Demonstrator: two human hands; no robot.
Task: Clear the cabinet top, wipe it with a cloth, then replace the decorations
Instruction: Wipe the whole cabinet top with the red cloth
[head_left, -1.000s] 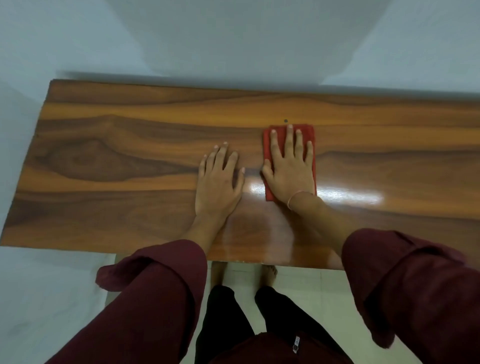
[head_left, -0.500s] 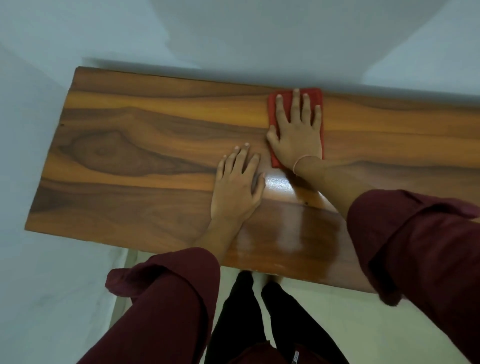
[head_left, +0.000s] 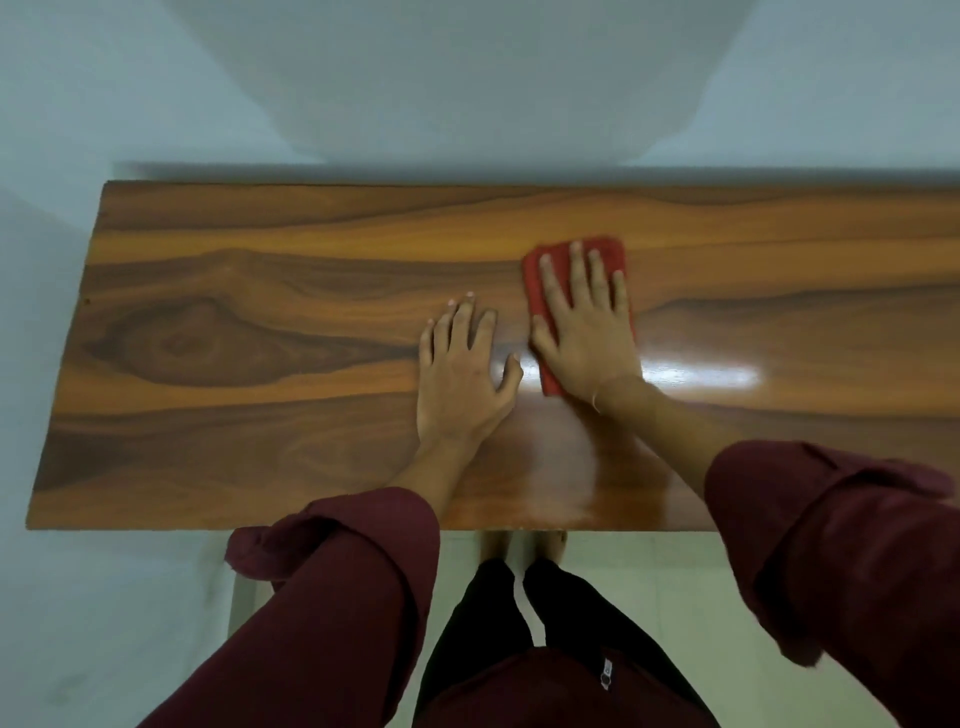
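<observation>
A glossy wooden cabinet top (head_left: 234, 322) fills the middle of the head view, with nothing on it but my hands and a cloth. A folded red cloth (head_left: 613, 254) lies flat near its middle. My right hand (head_left: 584, 332) presses down on the cloth with fingers spread, covering most of it. Just left of the cloth, my left hand (head_left: 462, 379) rests flat on the bare wood with fingers apart, holding nothing.
Pale walls (head_left: 467, 78) run behind the cabinet and along its left end. Light floor tiles (head_left: 623, 566) and my feet show below the front edge. No decorations are in view.
My right hand pushed the cloth to the back edge, then drew it toward the middle again. My left hand stayed flat on the wood.
</observation>
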